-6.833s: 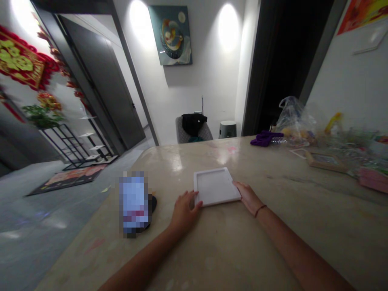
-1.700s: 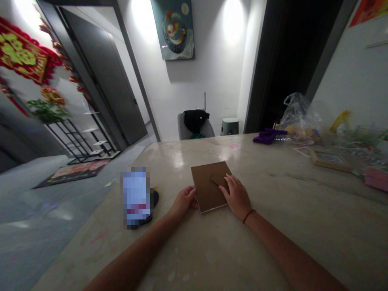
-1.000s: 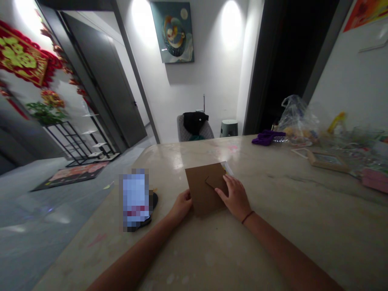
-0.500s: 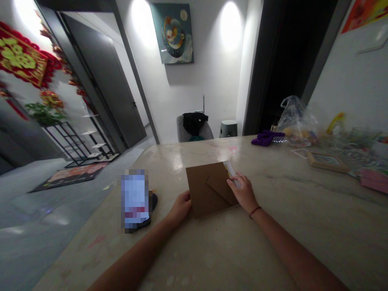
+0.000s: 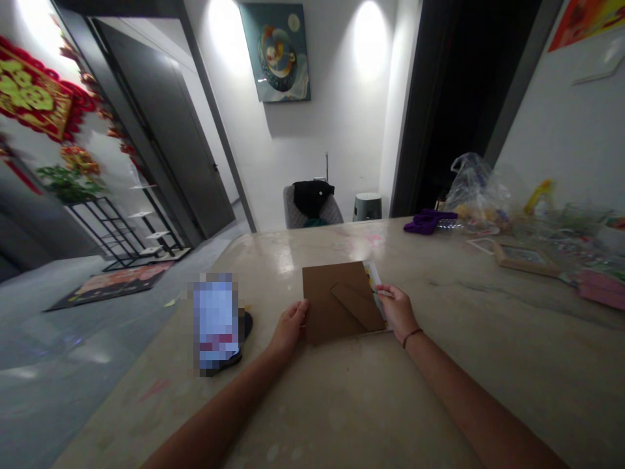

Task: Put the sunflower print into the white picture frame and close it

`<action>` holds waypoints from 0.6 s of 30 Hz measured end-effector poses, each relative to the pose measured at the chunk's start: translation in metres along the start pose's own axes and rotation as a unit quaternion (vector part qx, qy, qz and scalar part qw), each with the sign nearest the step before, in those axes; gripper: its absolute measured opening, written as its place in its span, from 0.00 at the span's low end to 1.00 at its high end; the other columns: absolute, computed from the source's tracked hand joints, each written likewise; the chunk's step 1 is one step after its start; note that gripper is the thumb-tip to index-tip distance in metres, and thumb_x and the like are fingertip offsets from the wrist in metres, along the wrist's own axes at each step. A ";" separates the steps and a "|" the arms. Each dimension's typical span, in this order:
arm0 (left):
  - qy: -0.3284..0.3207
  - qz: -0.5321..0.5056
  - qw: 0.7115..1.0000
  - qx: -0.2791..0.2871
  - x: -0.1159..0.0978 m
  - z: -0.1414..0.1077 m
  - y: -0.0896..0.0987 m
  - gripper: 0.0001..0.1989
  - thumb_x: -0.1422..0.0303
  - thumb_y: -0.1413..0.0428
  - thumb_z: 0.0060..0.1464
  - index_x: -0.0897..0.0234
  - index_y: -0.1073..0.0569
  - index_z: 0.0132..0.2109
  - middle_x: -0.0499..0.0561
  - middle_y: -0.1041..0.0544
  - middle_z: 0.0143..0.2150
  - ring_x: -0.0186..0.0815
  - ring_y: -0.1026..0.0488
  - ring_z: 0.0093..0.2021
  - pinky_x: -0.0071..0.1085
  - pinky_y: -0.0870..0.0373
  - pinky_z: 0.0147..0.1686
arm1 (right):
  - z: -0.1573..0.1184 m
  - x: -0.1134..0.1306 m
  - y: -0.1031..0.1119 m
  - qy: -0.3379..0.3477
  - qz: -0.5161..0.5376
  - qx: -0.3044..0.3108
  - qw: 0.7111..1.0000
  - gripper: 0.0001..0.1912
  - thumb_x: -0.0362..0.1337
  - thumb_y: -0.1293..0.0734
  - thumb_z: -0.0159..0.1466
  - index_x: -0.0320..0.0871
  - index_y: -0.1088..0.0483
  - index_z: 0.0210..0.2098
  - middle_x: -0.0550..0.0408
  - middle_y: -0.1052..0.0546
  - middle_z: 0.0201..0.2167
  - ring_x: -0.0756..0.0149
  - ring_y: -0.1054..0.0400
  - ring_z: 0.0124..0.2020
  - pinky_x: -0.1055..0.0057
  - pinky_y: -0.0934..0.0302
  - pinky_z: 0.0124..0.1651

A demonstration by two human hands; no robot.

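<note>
Stretching across the lower view, a pale marbled table (image 5: 332, 410) reaches back to a grey chair (image 5: 289, 207) with a black garment (image 5: 311, 197) draped over it. On the table's far right sits a clear plastic bag (image 5: 476, 192), purple cloth (image 5: 424, 222) just beside it. Nearer, between the two hands, a brown board (image 5: 339, 280) lies over a white panel (image 5: 370, 268); only the panel's right side shows clearly, with a narrow band of coloured print. The left hand (image 5: 288, 329) has thumb and fingers closed on the board's left edge. The right hand (image 5: 398, 309) pinches the panel's right edge, though the contact is too small to tell whether the board is caught too. Well left stands a pixelated screen (image 5: 217, 319). A thin wristband (image 5: 411, 336) circles the right wrist.
</note>
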State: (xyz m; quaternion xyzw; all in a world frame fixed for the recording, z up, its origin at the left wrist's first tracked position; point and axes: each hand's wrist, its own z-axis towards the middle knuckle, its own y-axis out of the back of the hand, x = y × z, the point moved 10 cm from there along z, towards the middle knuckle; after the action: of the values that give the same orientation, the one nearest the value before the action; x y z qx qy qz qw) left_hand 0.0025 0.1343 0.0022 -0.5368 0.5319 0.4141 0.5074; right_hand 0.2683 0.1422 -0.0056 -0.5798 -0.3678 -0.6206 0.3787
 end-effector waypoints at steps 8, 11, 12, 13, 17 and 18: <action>-0.074 0.057 0.992 -0.085 -0.012 0.000 0.017 0.18 0.53 0.44 0.40 0.65 0.29 0.30 0.51 0.24 0.32 0.39 0.28 0.35 0.32 0.33 0.35 | 0.008 -0.002 0.015 0.011 -0.058 -0.036 0.998 0.20 0.38 0.41 0.46 0.37 0.28 0.35 0.58 0.30 0.16 0.71 0.42 0.15 0.75 0.50 0.18; -0.100 0.066 0.983 -0.136 -0.016 -0.001 0.031 0.19 0.52 0.45 0.41 0.65 0.29 0.31 0.51 0.24 0.31 0.39 0.29 0.35 0.32 0.34 0.36 | 0.012 -0.003 0.022 0.019 -0.087 -0.048 0.995 0.19 0.36 0.42 0.46 0.37 0.28 0.35 0.55 0.28 0.19 0.68 0.38 0.18 0.73 0.46 0.21; -0.102 0.064 0.982 -0.144 -0.016 0.000 0.034 0.19 0.52 0.46 0.41 0.64 0.29 0.31 0.50 0.25 0.31 0.38 0.30 0.34 0.32 0.34 0.36 | 0.013 -0.003 0.023 0.023 -0.096 -0.050 0.994 0.19 0.36 0.42 0.46 0.38 0.28 0.34 0.54 0.27 0.21 0.67 0.37 0.20 0.73 0.45 0.23; -0.103 0.062 0.981 -0.152 -0.015 0.000 0.038 0.19 0.52 0.46 0.41 0.64 0.29 0.31 0.50 0.25 0.30 0.38 0.30 0.34 0.32 0.34 0.35 | 0.014 -0.003 0.023 0.027 -0.104 -0.049 0.993 0.18 0.35 0.43 0.46 0.38 0.27 0.33 0.53 0.26 0.22 0.66 0.35 0.22 0.72 0.44 0.25; -0.106 0.045 0.977 -0.180 -0.009 0.003 0.048 0.18 0.52 0.46 0.42 0.64 0.29 0.30 0.49 0.26 0.30 0.37 0.30 0.34 0.32 0.35 0.35 | 0.014 -0.003 0.018 0.040 -0.120 -0.037 0.991 0.17 0.33 0.42 0.46 0.39 0.27 0.33 0.50 0.24 0.29 0.62 0.32 0.31 0.70 0.40 0.34; -0.105 0.038 0.977 -0.181 -0.007 0.004 0.049 0.18 0.52 0.47 0.42 0.64 0.30 0.31 0.49 0.26 0.31 0.37 0.30 0.34 0.32 0.34 0.35 | 0.014 -0.003 0.016 0.043 -0.120 -0.032 0.991 0.17 0.33 0.42 0.47 0.39 0.27 0.33 0.50 0.24 0.29 0.62 0.31 0.32 0.69 0.40 0.35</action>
State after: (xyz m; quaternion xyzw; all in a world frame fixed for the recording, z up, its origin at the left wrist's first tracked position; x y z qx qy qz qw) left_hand -0.0463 0.1435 0.0035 -0.5526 0.4123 0.5764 0.4387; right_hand 0.2885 0.1477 -0.0074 -0.5161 -0.3986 -0.6971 0.2980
